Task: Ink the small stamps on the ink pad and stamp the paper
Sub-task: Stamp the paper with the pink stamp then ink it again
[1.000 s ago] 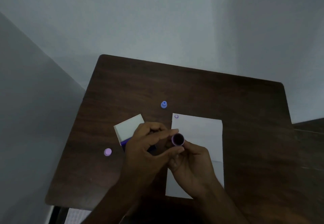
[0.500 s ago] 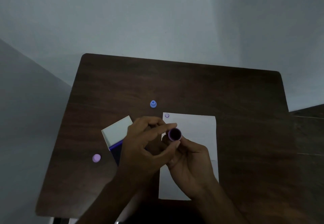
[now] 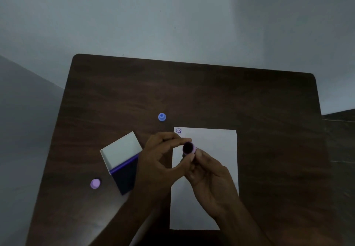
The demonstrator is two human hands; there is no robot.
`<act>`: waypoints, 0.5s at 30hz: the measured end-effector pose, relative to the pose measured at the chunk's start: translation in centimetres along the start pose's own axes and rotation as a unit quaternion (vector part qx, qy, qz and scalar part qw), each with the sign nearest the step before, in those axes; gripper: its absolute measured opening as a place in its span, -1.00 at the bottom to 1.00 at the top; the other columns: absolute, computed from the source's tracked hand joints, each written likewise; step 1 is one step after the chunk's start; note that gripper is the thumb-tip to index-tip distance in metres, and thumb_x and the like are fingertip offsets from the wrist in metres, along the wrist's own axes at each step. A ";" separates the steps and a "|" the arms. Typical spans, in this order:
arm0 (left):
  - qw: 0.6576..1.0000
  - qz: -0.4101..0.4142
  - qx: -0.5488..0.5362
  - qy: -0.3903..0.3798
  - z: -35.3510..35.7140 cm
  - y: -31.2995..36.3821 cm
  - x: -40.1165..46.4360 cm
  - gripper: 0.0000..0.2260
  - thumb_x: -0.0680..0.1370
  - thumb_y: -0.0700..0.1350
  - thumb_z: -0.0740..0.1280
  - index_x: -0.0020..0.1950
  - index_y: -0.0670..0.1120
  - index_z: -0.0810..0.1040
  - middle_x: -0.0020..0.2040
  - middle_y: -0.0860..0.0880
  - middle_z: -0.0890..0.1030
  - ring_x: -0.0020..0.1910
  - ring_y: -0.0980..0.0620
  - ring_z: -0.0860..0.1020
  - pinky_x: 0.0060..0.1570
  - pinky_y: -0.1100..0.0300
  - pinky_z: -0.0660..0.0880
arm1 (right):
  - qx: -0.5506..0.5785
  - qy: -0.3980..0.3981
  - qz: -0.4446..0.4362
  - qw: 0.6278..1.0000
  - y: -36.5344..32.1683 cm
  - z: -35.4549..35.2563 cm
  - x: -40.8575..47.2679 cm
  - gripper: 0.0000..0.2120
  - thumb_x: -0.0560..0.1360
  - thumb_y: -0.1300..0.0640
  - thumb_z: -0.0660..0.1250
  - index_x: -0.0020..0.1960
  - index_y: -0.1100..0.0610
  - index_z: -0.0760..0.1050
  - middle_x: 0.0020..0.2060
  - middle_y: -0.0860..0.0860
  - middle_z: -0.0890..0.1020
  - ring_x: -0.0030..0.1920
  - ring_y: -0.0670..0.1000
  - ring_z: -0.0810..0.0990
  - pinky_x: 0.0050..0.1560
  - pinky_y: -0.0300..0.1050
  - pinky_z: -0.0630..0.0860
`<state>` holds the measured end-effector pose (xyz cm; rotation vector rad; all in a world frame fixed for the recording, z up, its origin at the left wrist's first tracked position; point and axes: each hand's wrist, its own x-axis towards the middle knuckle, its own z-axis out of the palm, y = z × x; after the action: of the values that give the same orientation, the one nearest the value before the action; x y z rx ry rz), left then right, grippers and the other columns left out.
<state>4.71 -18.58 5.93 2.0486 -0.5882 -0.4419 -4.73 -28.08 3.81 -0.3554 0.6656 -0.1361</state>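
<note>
A small purple stamp (image 3: 188, 148) is held above the white paper (image 3: 215, 149), its dark inked face turned up toward me. My right hand (image 3: 209, 176) grips it from below, and my left hand (image 3: 163, 159) pinches it between thumb and forefinger. The paper carries one smiley print (image 3: 178, 130) in its far left corner. An open ink pad (image 3: 125, 175) with its white lid (image 3: 121, 150) raised lies left of my hands. A blue stamp (image 3: 162, 117) stands beyond the paper, and a purple cap or stamp (image 3: 95, 183) sits left of the pad.
Everything rests on a dark wooden table (image 3: 249, 101) against a pale wall. The table's left edge (image 3: 49, 159) runs close to the purple piece. A second dark surface (image 3: 342, 130) adjoins at the right.
The view has shifted slightly. Both hands stay together on the purple stamp, whose face has turned a little more toward me.
</note>
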 end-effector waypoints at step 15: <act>0.672 -0.211 0.436 -0.561 6.1 -10.5 8.8 -0.28 0.48 -0.03 0.41 0.52 -0.05 0.09 0.53 -0.13 0.13 0.49 -0.15 0.13 0.48 -0.05 0.01 | -0.635 0.267 -0.218 0.691 0.5 -4.8 9.4 -0.70 0.38 0.02 0.47 -0.32 -0.10 0.33 -0.44 -0.24 0.45 -0.32 -0.36 0.50 -0.34 -0.60 0.35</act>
<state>11.18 -22.96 -6.87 2.6248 -1.1940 -2.1447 -0.39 -31.15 -5.36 -1.9026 1.1892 -0.2204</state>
